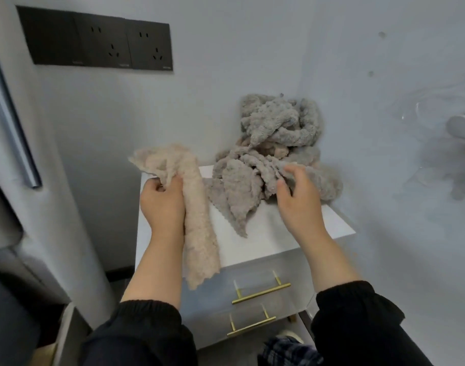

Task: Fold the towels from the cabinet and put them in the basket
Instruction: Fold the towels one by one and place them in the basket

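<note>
The left hand (162, 200) gripped a beige towel (199, 225), fingers curled round its bunched top; the rest hung over the white cabinet (265, 233). Farther back, the right hand (298, 199) pinched a fold of the grey towel heap (268, 154) on the cabinet top.

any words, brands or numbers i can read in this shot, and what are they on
No text here can be read.
On the dark socket panels on the wall: a small pale mark near each bottom edge, too small and blurred to read.
On the beige towel, the grey towels, the white cabinet and its gold handles: no text shows.
</note>
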Action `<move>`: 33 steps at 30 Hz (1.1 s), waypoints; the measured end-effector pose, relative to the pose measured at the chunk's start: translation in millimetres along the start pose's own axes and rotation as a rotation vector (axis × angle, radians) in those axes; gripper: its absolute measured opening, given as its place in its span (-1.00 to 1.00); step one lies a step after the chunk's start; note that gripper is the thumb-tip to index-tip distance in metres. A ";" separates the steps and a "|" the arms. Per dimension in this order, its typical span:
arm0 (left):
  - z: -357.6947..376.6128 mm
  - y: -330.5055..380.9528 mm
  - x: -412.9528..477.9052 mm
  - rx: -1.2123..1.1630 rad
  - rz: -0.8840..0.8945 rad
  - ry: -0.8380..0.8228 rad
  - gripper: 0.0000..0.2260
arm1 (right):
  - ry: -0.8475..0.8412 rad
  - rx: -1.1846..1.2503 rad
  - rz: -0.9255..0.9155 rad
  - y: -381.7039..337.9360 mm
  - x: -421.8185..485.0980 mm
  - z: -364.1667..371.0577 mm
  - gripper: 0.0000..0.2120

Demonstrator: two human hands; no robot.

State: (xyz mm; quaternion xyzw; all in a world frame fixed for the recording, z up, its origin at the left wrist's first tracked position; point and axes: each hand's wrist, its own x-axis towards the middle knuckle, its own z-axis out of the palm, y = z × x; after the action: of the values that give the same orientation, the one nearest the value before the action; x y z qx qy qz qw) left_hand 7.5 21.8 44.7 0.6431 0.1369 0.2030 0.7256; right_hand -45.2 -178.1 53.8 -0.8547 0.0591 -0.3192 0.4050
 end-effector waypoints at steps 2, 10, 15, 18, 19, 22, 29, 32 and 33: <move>-7.4 -15.2 8.2 0.077 -0.105 -0.037 -0.92 | -0.114 -0.264 -0.110 11.2 -5.9 15.5 -0.60; -11.6 -40.0 20.7 0.160 -0.205 -0.199 -0.76 | -0.356 -0.841 -0.319 23.3 -0.3 77.9 -0.40; 4.3 -47.9 25.4 0.218 -0.164 -0.285 -0.56 | -0.297 -1.074 -0.357 49.3 36.1 99.2 -0.39; 13.4 -51.0 31.6 0.225 -0.171 -0.342 -0.60 | -0.333 -1.258 -0.443 56.0 67.5 96.3 -0.45; 16.1 -52.8 33.1 0.212 -0.179 -0.354 -0.62 | -0.343 -1.323 -0.460 62.2 78.2 93.6 -0.46; 24.4 -56.2 33.8 0.182 -0.189 -0.366 -0.65 | -0.369 -1.400 -0.400 81.7 103.3 84.2 -0.46; 29.9 -48.9 21.2 0.106 -0.256 -0.422 -0.69 | -0.270 -1.225 -0.409 78.9 76.0 97.7 -0.43; 24.4 -33.4 7.3 -0.008 -0.387 -0.486 -0.66 | -0.056 -0.761 -0.348 67.9 31.7 96.5 -0.61; 22.3 -27.8 0.8 -0.052 -0.411 -0.538 -0.66 | -0.043 -0.557 -0.276 61.9 20.7 93.5 -0.68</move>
State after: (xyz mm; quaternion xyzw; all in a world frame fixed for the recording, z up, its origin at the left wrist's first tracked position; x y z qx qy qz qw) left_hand 21.7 0.1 20.2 0.6139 0.0622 -0.1213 0.7775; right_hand 36.4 -165.5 -24.9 -0.9394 0.0191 -0.3246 0.1089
